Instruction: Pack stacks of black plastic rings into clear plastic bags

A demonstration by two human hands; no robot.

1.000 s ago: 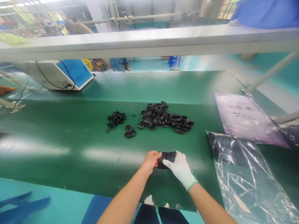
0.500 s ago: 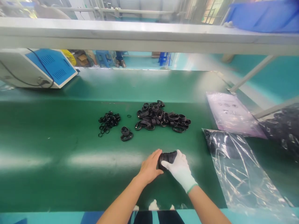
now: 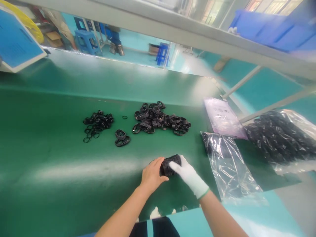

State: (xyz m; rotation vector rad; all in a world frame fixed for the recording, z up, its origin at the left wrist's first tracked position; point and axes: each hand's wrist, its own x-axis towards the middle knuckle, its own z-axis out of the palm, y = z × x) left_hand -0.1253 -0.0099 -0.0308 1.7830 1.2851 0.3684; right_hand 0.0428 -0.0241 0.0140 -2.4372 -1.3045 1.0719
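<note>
A stack of black coils is being held near the front edge of the green bench, between 2 hands; contact with the bench cannot be told. Its left end is being cupped by the bare left hand, thumb and fingers parted around it. Its right end is being gripped by the gloved right hand, thumb pressed across the coils, other fingers mostly hidden. Progress, judged: 1 stack is being kept lined up; the loose heap of coils beyond and 2 separate coils seem left over. Small black rings are lying in a pile, 1 lone ring beside it. Rightward, a clear bag is lying mostly flat; a bulging bag is being filled out by dark contents.
</note>
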